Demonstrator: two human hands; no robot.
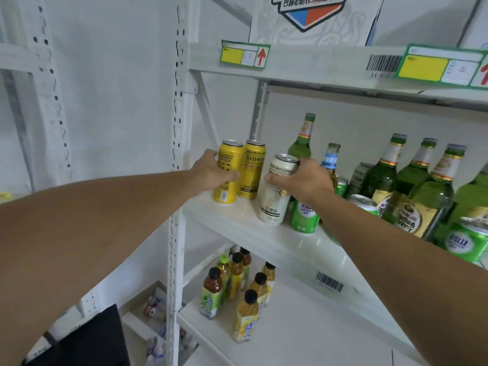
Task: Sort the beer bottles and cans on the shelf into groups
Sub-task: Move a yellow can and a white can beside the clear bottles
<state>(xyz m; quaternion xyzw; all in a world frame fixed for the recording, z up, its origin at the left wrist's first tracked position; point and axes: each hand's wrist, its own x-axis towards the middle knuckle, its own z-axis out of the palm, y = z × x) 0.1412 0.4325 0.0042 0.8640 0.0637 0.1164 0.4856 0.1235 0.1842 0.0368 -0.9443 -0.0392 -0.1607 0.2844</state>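
The sorting is partly done. On the middle shelf (232, 220), two yellow cans (239, 171) stand upright side by side at the left end, touching or nearly so, and form what reads as a finished or near-finished group. The left hand (211, 171) grips the nearer yellow can, fingers curled round its side. The right hand (303, 178) grips a white can (276, 191) near its top; this can stands just to the right of the yellow pair, with a small gap between. Its long axis is close to vertical, top rim up, leaning slightly to the right in this wide-angle view, and its base appears to rest on the shelf. The printed label faces the camera. To the right, the remaining stock is still mixed: green cans (305, 217) stand among green bottles (420, 196) and a brown bottle with a blue neck label (330, 161), all upright with caps or rims up. A taller green bottle stands behind the white can. Judged from this layout, the cans on the right must still be separated from the bottles, and the white can needs a settled place. Juice bottles (237, 289) stand on the lower shelf and do not appear to be part of the task.
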